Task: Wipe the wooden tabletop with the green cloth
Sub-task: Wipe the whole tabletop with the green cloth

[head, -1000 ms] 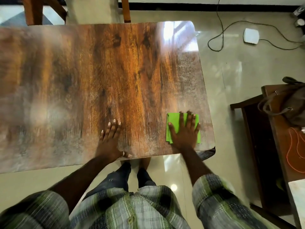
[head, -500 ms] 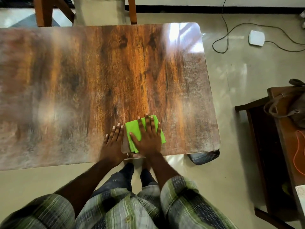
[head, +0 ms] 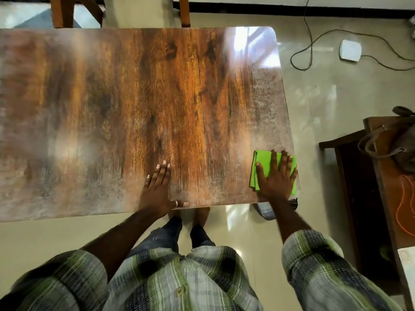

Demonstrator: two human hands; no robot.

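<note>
Right hand (head: 277, 179) flat, fingers spread and straight, pressing the folded bright green cloth (head: 262, 162) onto the glossy brown wooden tabletop (head: 157, 97) at its near right corner. Left hand (head: 157, 187) rests flat, fingers straight, near the front edge, grasping nothing.

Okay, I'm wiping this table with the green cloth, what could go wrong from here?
The green cloth sits at the near right corner of the tabletop under your flat right hand; one more push rightward could send it off the edge. Your left hand presses by the near edge, so it might slip off.
</note>
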